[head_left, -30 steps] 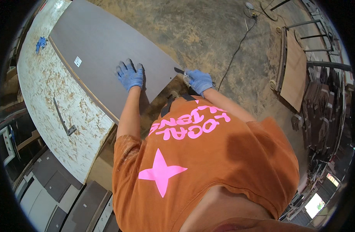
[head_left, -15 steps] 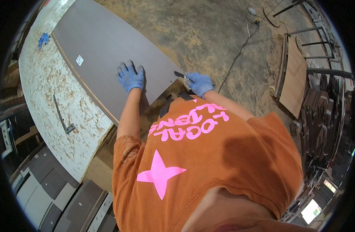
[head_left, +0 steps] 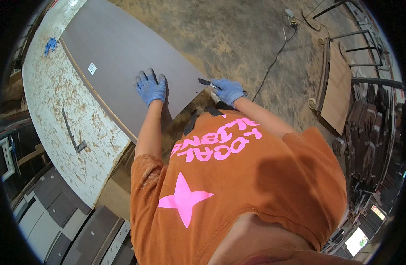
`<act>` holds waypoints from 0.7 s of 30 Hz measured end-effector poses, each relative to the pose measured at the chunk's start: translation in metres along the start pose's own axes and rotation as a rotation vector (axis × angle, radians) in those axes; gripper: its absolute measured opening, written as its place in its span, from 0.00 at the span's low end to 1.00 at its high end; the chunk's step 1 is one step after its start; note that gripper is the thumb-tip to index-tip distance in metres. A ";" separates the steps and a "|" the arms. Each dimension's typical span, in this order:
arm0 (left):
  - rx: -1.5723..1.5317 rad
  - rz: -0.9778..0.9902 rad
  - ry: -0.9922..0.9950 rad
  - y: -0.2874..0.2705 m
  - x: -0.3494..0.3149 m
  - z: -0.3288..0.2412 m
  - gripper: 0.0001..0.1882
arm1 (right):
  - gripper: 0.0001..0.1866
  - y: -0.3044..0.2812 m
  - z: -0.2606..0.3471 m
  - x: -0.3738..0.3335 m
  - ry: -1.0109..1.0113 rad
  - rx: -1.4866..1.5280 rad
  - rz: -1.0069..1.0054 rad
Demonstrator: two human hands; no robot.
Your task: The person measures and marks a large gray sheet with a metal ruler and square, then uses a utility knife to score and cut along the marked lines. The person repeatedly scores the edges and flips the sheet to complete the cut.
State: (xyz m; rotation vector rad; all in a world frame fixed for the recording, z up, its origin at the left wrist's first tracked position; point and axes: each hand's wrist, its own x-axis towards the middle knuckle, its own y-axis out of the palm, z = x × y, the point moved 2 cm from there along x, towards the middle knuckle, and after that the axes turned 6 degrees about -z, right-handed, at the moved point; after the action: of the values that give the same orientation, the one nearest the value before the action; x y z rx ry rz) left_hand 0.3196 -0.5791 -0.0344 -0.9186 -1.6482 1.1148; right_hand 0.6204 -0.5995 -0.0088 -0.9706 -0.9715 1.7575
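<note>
A large grey-brown panel (head_left: 123,48) with a light wood edge lies on a white worktable marked with brown patches. My left hand (head_left: 151,88), in a blue glove, rests flat on the panel with its fingers spread. In my gloved right hand (head_left: 230,92) is a knife (head_left: 204,82) with a dark blade. The blade points left and lies at the panel's near right edge, close to a small dark spot. Whether it touches the panel I cannot tell. My right-hand fingers are curled round the handle and partly hidden.
A tool with a long thin metal arm (head_left: 69,129) and crumpled blue gloves (head_left: 51,46) lie on the white tabletop (head_left: 44,92). A black cable (head_left: 273,62) crosses the dusty floor. Right of it stands a wooden panel on a frame (head_left: 335,90), beside stacked dark strips (head_left: 364,128).
My right hand and the knife have shifted very slightly upward along the panel's edge. My left hand stays in place on the panel.
</note>
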 end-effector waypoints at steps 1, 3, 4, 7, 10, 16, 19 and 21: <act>0.015 0.005 0.003 0.001 -0.001 0.001 0.34 | 0.19 0.001 -0.002 -0.003 -0.013 -0.007 0.009; 0.045 0.015 0.005 0.003 -0.004 0.001 0.34 | 0.19 0.001 -0.003 -0.013 -0.042 -0.021 0.026; 0.044 0.019 -0.002 0.002 -0.002 0.002 0.34 | 0.19 -0.003 -0.001 -0.009 -0.042 -0.022 0.047; 0.038 0.031 -0.005 0.001 -0.003 0.002 0.34 | 0.20 -0.009 0.002 0.007 0.004 -0.010 0.107; 0.045 0.022 0.004 -0.001 0.000 0.000 0.34 | 0.21 -0.005 -0.006 0.033 0.028 0.056 0.112; 0.040 0.025 -0.003 0.000 -0.002 0.000 0.34 | 0.22 0.033 -0.044 0.003 0.168 0.507 -0.122; 0.017 0.011 -0.011 0.003 -0.003 0.003 0.34 | 0.23 0.025 -0.037 -0.006 -0.005 0.247 -0.055; 0.021 0.019 -0.013 -0.001 -0.003 0.001 0.34 | 0.24 0.004 -0.020 -0.008 -0.022 0.110 0.053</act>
State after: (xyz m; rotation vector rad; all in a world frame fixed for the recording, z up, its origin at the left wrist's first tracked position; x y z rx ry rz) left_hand 0.3191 -0.5826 -0.0344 -0.9168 -1.6387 1.1514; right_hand 0.6395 -0.6045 -0.0188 -0.9164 -0.8597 1.8494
